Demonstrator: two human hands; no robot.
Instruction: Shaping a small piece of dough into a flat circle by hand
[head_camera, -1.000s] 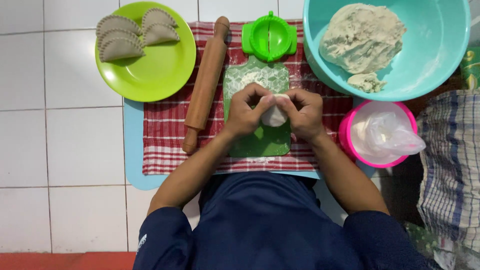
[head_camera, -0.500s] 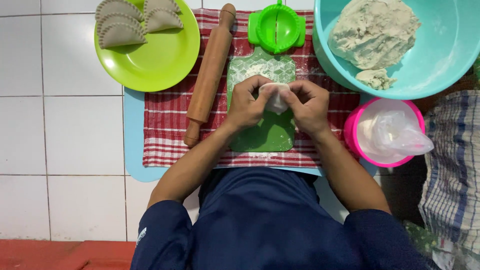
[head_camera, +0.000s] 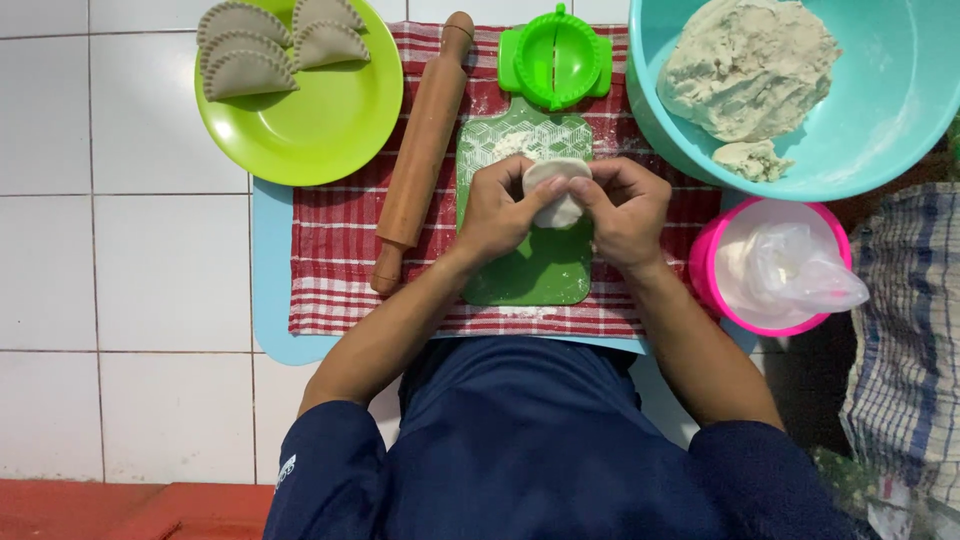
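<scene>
- My left hand (head_camera: 497, 208) and my right hand (head_camera: 628, 207) meet over the green board (head_camera: 527, 275); between them they pinch a small piece of dough (head_camera: 556, 190), thumbs and fingertips closed on its rim from both sides
- The piece is lifted just off the board, not lying on it; its pale, rounded top shows between my thumbs, and its underside is hidden from me
- To shape it well, I judge that the pressure should be even on both sides; a harder pinch on one side would leave the edge thin there and likely to tear
- Turning the piece a little between pinches should keep it round; the floury patch at the top of the board is close by if it sticks to my fingers
- The rolling pin (head_camera: 420, 150) lies on the red checked cloth (head_camera: 335, 250) just to the left of the board; the round green press (head_camera: 555, 60) sits beyond the board's top end
- The green plate (head_camera: 330, 130) holds folded pastries (head_camera: 260, 50); the blue bowl (head_camera: 900, 100) holds the big lump of dough (head_camera: 750, 65); a pink bowl (head_camera: 705, 270) lined with a clear bag stands beside my right wrist
</scene>
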